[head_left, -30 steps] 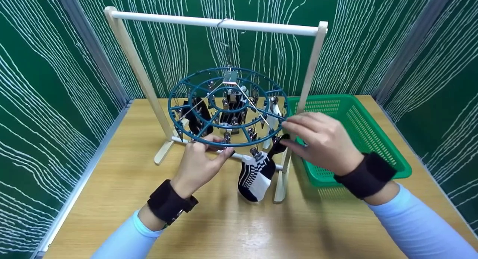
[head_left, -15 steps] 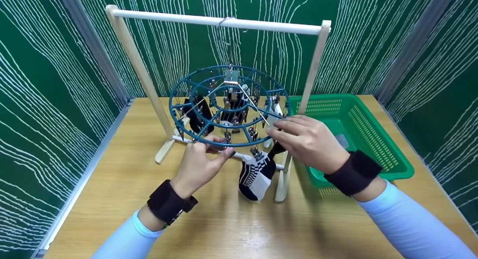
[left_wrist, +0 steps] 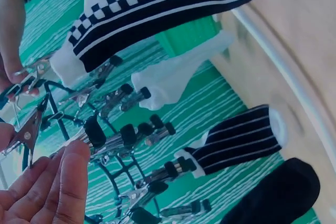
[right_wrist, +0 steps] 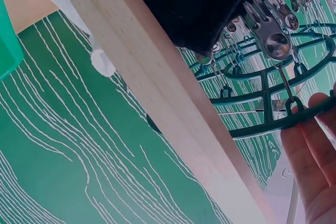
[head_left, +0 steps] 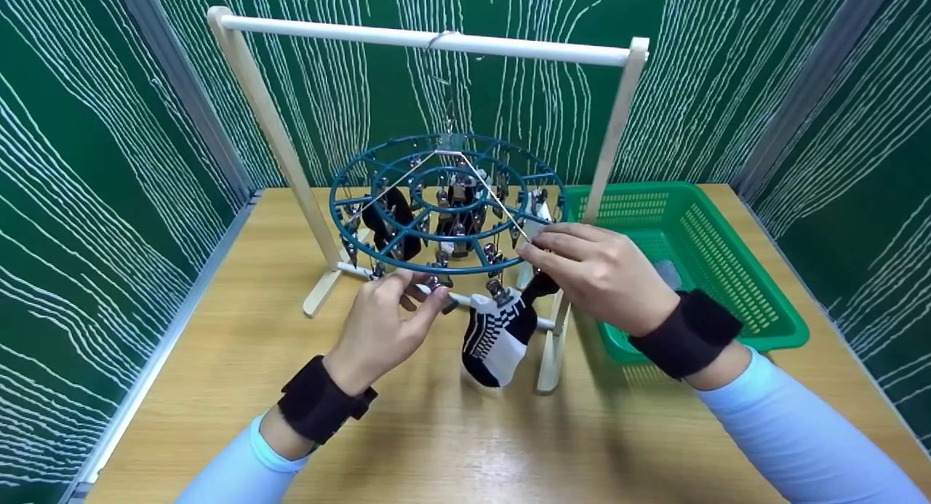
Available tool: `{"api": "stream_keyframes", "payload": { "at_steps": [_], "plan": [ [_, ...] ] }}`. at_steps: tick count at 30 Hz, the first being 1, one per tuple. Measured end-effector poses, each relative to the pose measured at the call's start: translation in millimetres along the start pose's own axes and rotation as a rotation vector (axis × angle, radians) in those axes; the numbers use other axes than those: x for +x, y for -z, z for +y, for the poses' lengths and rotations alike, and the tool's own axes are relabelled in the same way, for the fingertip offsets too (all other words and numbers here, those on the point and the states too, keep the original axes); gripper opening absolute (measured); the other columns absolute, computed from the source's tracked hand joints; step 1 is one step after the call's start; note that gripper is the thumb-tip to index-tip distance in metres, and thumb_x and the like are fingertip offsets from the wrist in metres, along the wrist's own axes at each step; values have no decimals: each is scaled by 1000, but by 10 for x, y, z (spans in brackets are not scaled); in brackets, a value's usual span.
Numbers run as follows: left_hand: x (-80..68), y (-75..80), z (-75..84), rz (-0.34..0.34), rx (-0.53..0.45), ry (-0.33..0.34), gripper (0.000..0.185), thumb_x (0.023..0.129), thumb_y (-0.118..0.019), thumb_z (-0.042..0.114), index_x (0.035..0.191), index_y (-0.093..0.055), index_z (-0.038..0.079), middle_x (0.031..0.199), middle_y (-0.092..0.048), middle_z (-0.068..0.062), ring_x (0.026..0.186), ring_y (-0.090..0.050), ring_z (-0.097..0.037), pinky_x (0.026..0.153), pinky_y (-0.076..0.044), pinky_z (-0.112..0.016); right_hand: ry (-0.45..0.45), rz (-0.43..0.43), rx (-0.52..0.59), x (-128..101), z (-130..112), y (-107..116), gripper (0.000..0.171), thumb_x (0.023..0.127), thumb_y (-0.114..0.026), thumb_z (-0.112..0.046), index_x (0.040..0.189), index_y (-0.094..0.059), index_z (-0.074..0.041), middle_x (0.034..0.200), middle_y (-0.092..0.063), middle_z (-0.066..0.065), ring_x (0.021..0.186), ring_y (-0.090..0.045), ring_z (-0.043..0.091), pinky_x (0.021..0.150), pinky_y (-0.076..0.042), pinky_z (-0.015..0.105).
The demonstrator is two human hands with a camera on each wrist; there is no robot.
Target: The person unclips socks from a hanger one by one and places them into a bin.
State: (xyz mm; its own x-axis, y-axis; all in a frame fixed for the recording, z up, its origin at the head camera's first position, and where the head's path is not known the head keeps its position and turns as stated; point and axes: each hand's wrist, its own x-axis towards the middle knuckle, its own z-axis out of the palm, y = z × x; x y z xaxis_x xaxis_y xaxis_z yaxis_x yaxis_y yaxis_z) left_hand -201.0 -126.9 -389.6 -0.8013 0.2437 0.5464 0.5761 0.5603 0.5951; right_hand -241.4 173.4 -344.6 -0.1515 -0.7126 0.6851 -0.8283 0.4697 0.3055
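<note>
A round teal clip hanger (head_left: 451, 269) hangs at a tilt from the stand, with several metal clips around its rings. At its near rim, my left hand (head_left: 382, 326) pinches a metal clip (left_wrist: 27, 135) between thumb and fingers. My right hand (head_left: 600, 275) holds the right side of the rim, its fingers (right_wrist: 304, 156) against the ring in the right wrist view. Between the hands hangs a checkered black-and-white sock (head_left: 498, 344). Behind it, clips hold a black sock (head_left: 396, 224), a striped sock (left_wrist: 236, 140) and a white sock (left_wrist: 176, 74); another black sock (right_wrist: 184, 9) hangs beside my right hand.
The wooden stand (head_left: 614, 133) carries a white top bar (head_left: 342, 33). A green basket (head_left: 734, 271) stands on the table at the right, with a pale grey item (head_left: 667, 273) inside. Green walls with white lines enclose the table.
My right hand has moved left onto the hanger's rim. The near rim has risen slightly, and my left hand has shifted a little lower, from the rim to a clip under it.
</note>
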Motion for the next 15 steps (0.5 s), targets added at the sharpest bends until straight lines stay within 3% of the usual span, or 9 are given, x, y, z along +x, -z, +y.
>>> {"api": "stream_keyframes", "payload": {
  "at_steps": [4, 7, 12, 15],
  "plan": [
    [-40, 18, 7, 39, 85, -41, 20, 104, -75, 20, 107, -76, 1, 88, -74, -9, 77, -70, -21, 70, -62, -36, -10, -6, -2, 15, -6, 22, 34, 86, -86, 8, 119, -81, -1, 105, -83, 19, 97, -82, 35, 88, -67, 48],
    [-73, 43, 12, 84, 214, -110, 25, 104, -75, 24, 107, -73, -1, 91, -74, -13, 73, -70, -23, 62, -60, -35, -16, -6, -1, 20, -7, 29, 36, 85, -87, 9, 120, -81, -1, 106, -83, 20, 97, -82, 36, 87, -67, 49],
    [-84, 105, 13, 230, 466, -311, 39, 108, -69, 35, 99, -69, -3, 80, -71, -13, 60, -65, -23, 47, -53, -31, -12, 10, -6, 15, -7, 24, 35, 85, -86, 10, 118, -81, -1, 105, -83, 20, 96, -82, 36, 86, -67, 48],
    [-56, 135, 28, 341, 527, -427, 46, 111, -61, 40, 92, -67, -1, 72, -63, -8, 52, -55, -20, 43, -45, -27, -8, 24, -6, 6, -8, 16, 34, 86, -84, 10, 119, -81, -1, 105, -83, 20, 96, -81, 36, 86, -67, 48]
  ]
}}
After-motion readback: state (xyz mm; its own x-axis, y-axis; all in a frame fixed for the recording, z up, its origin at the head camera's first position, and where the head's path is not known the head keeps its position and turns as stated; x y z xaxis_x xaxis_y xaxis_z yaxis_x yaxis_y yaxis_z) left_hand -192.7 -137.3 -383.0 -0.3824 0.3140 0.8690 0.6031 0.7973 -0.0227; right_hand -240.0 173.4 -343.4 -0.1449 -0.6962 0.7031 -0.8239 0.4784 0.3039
